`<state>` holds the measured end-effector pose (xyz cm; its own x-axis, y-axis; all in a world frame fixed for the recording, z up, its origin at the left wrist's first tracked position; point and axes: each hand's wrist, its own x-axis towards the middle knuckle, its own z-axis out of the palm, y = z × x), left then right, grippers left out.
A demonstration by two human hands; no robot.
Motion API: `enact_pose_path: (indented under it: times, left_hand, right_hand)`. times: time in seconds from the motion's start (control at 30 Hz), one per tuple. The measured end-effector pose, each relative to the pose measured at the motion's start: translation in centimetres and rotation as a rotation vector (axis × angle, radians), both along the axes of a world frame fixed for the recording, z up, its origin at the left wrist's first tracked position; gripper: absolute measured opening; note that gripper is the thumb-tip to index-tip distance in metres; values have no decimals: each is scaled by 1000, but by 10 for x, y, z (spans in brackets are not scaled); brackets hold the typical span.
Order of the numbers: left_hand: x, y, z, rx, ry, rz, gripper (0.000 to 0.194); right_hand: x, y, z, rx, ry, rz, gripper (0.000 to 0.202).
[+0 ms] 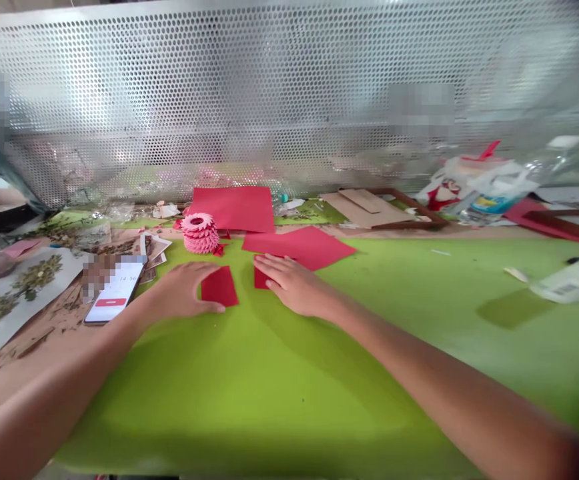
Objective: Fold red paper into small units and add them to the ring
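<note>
My left hand (187,291) rests at the left edge of a small red paper piece (220,287), thumb and fingers spread apart around it. On another small red piece (261,277) lies my right hand (289,283), its fingers stretched out flat and covering much of that piece. A strip of green table surface (244,347) separates the two pieces. Behind my right hand is a larger red sheet (319,247), and a further red sheet (234,208) lies beyond it. A stack of pink scalloped rings (200,233) stands behind my left hand.
A lit phone (116,290) lies at the left, near dried plant matter (39,272) on white paper. At the back right are brown cardboard (369,208) and plastic bags (479,187). A white bottle (574,277) lies far right. A perforated metal screen (269,87) stands behind.
</note>
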<state>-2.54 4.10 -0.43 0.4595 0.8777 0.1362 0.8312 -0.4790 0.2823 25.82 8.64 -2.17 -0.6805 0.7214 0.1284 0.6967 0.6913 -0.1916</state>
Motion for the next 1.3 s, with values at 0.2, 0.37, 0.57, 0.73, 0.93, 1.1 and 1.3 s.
enact_pose_path:
  times: [0.2, 0.37, 0.57, 0.73, 0.93, 1.1, 1.3]
  left_hand:
    - [2, 6, -10, -44, -25, -44, 84]
    - [5, 9, -10, -35, -77, 0, 68]
    - [24, -8, -3, -76, -266, 41, 59]
    - [41, -27, 2, -27, -327, -57, 69]
    - [35, -30, 5, 294, -162, -172, 86]
    - [36, -30, 7, 332, -357, -249, 36]
    - [43, -29, 8, 151, -582, 115, 20]
  right_hand:
    - [-6, -11, 7, 52, 122, 88, 45]
    - [-10, -24, 14, -28, 201, 101, 48]
    - [-20, -39, 23, -264, 467, 44, 55]
    - [-31, -47, 21, -430, 667, 51, 36]
    - [-31, -39, 18, -865, 955, -63, 35]
    - [-32, -41, 18, -1006, 971, -71, 36]
    - [-27, -50, 25, -632, 871, -37, 46]
